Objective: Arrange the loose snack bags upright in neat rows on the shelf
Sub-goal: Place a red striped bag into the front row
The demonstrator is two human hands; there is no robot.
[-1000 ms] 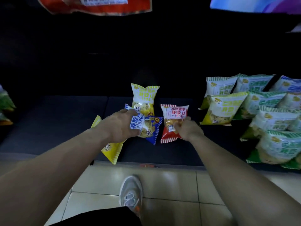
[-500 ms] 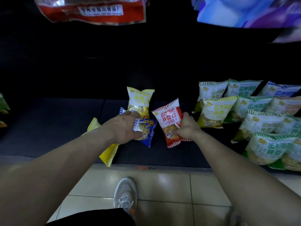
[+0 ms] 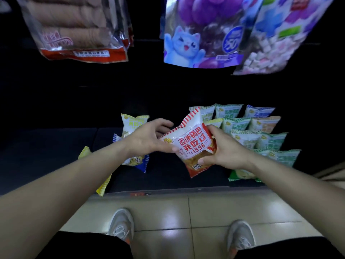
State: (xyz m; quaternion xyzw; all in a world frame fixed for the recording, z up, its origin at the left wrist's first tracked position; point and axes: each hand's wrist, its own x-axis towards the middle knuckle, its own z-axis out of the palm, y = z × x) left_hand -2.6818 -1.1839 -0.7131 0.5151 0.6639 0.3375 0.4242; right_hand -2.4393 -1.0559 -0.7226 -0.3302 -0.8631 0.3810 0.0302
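A red-and-white striped snack bag [image 3: 194, 144] is held tilted above the dark shelf [image 3: 56, 156]. My right hand [image 3: 227, 148] grips its right side and lower edge. My left hand [image 3: 147, 139] pinches its left corner, thumb on the front and fingers behind. Under my left hand a blue-edged bag [image 3: 139, 162] lies flat on the shelf. A yellow bag [image 3: 134, 122] stands behind it. Another yellow bag [image 3: 102, 186] lies under my left forearm and overhangs the shelf's front edge.
Rows of green-and-white bags [image 3: 270, 141] fill the shelf's right side, with a blue one and an orange one at the back. Large bags hang above, a red-bottomed one [image 3: 78, 34] and a purple cat one [image 3: 201, 34]. Tiled floor [image 3: 186, 212] and my shoes are below.
My right hand has lifted the red bag off the shelf and up to the right. My left hand let go of the blue bag, which now lies flat, and took the red bag's corner.
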